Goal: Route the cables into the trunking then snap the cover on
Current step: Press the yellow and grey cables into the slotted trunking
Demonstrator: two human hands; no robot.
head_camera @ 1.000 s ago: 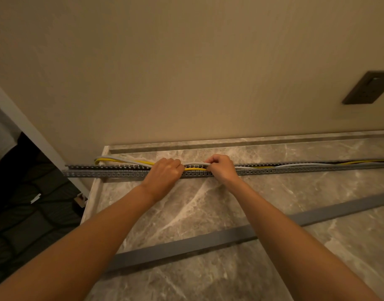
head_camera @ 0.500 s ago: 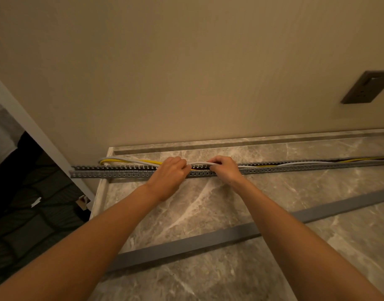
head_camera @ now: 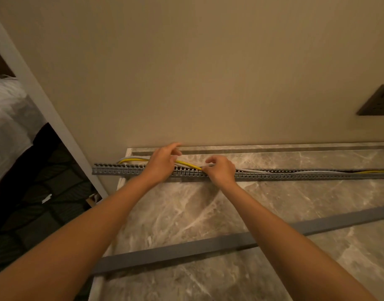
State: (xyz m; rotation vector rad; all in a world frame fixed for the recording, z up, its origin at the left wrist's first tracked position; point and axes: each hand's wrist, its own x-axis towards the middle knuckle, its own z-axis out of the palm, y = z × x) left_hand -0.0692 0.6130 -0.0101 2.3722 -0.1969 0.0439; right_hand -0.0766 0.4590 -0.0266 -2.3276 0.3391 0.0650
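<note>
We are working trunking (head_camera: 273, 175) running left-right at far edge. Right hand (head_camera: 221, 170) pinching yellow cable (head_camera: 187, 165) over slots; left hand (head_camera: 162, 162) loosely open (cable rising leftward). Cover (head_camera: 208, 246) lying near.

No words, numbers or signs to read anywhere; dark wall plate (head_camera: 377, 101) has small marks, too blurry to tell.

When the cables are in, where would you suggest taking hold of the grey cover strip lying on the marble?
Probably near the middle of the grey cover, from above, one hand either side of centre. It is long, thin and flat on the marble counter, free of the trunking, so a one-ended grip would likely let it sag.
</note>
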